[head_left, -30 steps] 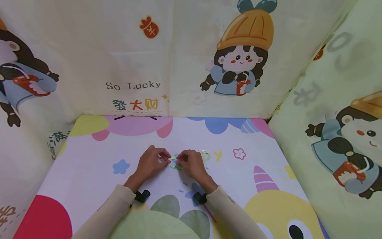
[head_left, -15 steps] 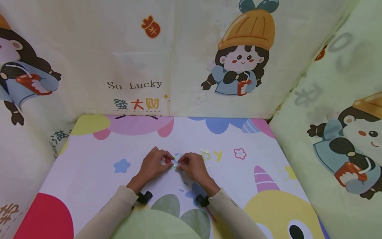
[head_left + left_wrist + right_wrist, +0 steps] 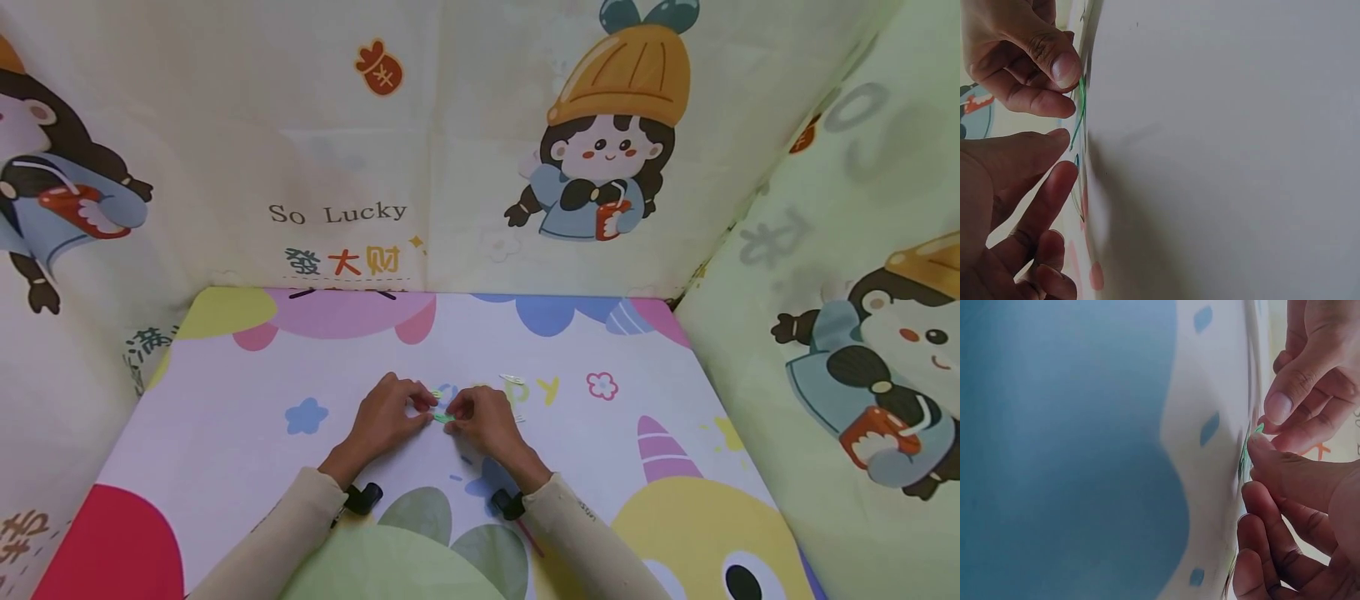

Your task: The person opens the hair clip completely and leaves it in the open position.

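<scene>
In the head view my two hands meet over the middle of the table. My right hand [image 3: 483, 417] pinches one end of a small green hair clip [image 3: 444, 418] between thumb and fingers. In the left wrist view this green clip [image 3: 1080, 103] appears edge-on, thin and curved. My left hand [image 3: 390, 410] is beside the clip's other end, its thumb and index finger [image 3: 1060, 181] apart with a gap between them. Just beyond the left fingertips lies a yellow-green clip [image 3: 436, 393], partly hidden by the hand.
A pale clip [image 3: 513, 379] lies behind my right hand, and another pale clip [image 3: 519, 418] shows partly beside it. The patterned tabletop [image 3: 225, 417] meets printed cloth walls at the back and sides. A wrist camera [image 3: 363, 497] sits on the left wrist.
A second ago both hands were at the yellow-green clip, while the green one lay on the table in front. The hands have since come nearer to the green clip, leaving the yellow-green one behind.
</scene>
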Available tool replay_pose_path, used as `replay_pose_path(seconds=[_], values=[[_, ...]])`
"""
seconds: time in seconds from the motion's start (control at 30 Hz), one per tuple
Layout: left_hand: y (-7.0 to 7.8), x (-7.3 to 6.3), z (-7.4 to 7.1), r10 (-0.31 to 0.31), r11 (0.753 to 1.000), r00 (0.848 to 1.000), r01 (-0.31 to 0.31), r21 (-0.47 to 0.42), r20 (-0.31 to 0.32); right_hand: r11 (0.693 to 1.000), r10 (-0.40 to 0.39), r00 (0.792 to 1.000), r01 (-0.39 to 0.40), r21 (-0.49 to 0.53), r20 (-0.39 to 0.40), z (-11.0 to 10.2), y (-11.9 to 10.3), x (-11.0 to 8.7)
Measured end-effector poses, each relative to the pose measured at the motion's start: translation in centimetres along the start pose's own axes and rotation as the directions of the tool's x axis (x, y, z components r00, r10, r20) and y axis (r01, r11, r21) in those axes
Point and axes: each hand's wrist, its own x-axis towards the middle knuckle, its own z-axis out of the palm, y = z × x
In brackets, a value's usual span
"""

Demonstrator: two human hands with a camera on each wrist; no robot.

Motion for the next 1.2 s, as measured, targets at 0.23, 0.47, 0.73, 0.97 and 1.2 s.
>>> replay_pose_path(seconds=[0.23, 0.47, 0.73, 0.97, 1.2], values=[[-0.3, 0.0, 0.5, -0.006, 1.0, 1.0, 0.006, 0.0, 0.007, 1.0, 0.01, 1.0, -0.01, -0.009, 0.003, 0.2, 0.2, 0.1], [-0.4, 0.1, 0.8, -0.026, 1.0, 1.0, 0.026, 0.0, 0.018, 1.0, 0.013, 1.0, -0.013, -0.009, 0.011, 0.2, 0.3, 0.0], [-0.3, 0.0, 0.4, -0.02, 1.0, 1.0, 0.019, 0.005, 0.021, 1.0, -0.009, 1.0, 0.009, -0.001, 0.007, 0.0, 0.0, 0.4], [-0.3, 0.0, 0.2, -0.029, 1.0, 1.0, 0.029, 0.0, 0.008, 1.0, -0.011, 1.0, 0.011, -0.005, -0.003, 0.0, -0.5, 0.6], [-0.7, -0.1, 0.0, -0.012, 0.998, 1.0, 0.012, -0.056, -0.002, 1.0, 0.016, 1.0, -0.015, 0.023, -0.027, 0.0, -0.7, 0.9]])
